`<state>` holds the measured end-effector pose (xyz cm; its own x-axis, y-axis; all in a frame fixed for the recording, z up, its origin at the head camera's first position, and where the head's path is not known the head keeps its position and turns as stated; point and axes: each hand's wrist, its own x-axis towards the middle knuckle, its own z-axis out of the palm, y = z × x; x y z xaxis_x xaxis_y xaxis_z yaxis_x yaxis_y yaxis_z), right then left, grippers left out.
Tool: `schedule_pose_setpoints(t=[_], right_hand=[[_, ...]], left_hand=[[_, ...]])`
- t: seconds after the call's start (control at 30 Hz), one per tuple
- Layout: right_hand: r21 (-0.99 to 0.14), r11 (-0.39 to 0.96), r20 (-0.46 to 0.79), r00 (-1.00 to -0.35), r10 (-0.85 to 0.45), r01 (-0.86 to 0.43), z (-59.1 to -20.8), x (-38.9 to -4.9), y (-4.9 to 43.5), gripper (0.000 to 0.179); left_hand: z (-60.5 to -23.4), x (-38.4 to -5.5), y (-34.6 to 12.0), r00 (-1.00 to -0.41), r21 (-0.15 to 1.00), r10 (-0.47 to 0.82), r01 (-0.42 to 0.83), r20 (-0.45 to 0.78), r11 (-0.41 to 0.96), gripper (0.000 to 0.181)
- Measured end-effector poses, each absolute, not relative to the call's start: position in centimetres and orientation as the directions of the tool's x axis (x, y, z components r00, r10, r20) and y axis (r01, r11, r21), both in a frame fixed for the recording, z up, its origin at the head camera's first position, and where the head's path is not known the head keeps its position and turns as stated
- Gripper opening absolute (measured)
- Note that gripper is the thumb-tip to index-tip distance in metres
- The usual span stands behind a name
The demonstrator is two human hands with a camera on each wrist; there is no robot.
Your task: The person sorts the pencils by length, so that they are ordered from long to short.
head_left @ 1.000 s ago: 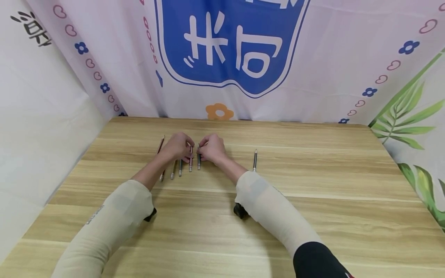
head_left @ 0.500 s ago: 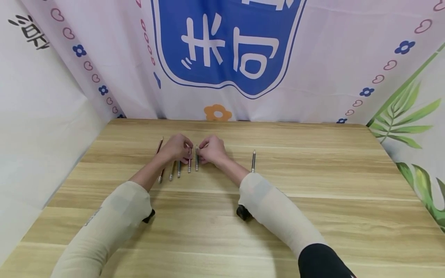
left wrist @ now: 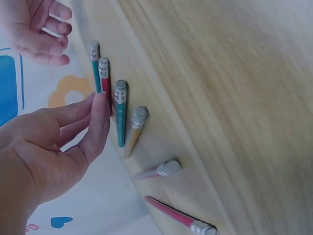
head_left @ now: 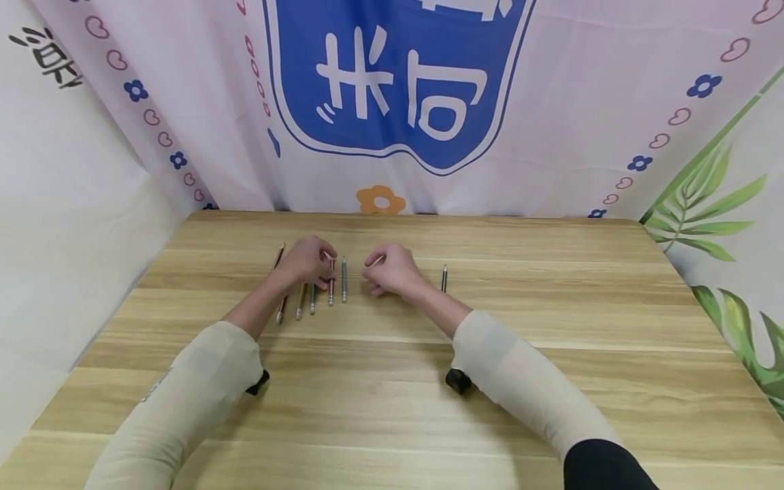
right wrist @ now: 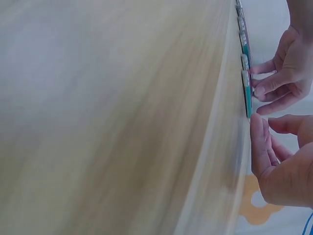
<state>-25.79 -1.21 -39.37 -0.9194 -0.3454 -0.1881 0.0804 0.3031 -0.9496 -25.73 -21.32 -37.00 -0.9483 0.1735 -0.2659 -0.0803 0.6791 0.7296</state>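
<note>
My left hand (head_left: 311,262) pinches a red pencil (left wrist: 104,71) lying on the table, its eraser end toward me. Just right of it lies a teal pencil (head_left: 344,280), roughly parallel. My right hand (head_left: 390,269) is apart from that teal pencil, to its right, with loosely bent fingers and nothing held. Left of the red pencil are another teal pencil (left wrist: 121,112) and a yellow pencil (left wrist: 135,131), both partly hidden by my left hand in the head view. Two more reddish pencils lie further left, one of them a red pencil (left wrist: 171,213).
A dark pencil (head_left: 444,278) lies alone to the right, its lower end hidden behind my right forearm. The wooden table (head_left: 367,408) ends at a printed cloth (head_left: 539,150) at the back. White walls stand on both sides.
My right hand has let go of the teal pencil and moved to the right, after the pencil shifted slightly toward the red one. My left hand stays at the red pencil.
</note>
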Motion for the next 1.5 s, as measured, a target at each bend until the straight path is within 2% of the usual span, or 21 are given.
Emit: schedule_pose_setpoints(t=[0.33,0.83,1.07,1.23,1.5], right_hand=[[-0.931,0.363,-0.171,-0.927,-0.333,0.041,-38.8,-25.5,2.4,0.022],[-0.915,0.404,-0.139,-0.950,-0.280,0.015,-38.3,-26.1,7.9,0.025],[-0.859,0.511,-0.137,-0.963,-0.233,-0.002,-38.6,-26.1,10.2,0.019],[-0.850,0.526,-0.162,-0.964,-0.208,0.030,-39.2,-26.3,11.1,0.018],[-0.830,0.556,-0.181,-0.964,-0.194,0.043,-39.7,-26.4,11.2,0.027]], left_hand=[[-36.3,-25.7,-20.2,-0.962,0.719,0.204,0.010,-0.184,0.695,0.036],[-36.2,-25.6,-17.0,-0.943,0.792,0.297,0.066,-0.149,0.607,0.034],[-36.6,-25.6,-14.8,-0.935,0.863,0.325,0.045,-0.141,0.503,0.031],[-37.1,-25.8,-13.4,-0.927,0.890,0.343,0.022,-0.153,0.456,0.028],[-37.4,-25.9,-11.9,-0.912,0.904,0.363,-0.020,-0.191,0.426,0.028]])
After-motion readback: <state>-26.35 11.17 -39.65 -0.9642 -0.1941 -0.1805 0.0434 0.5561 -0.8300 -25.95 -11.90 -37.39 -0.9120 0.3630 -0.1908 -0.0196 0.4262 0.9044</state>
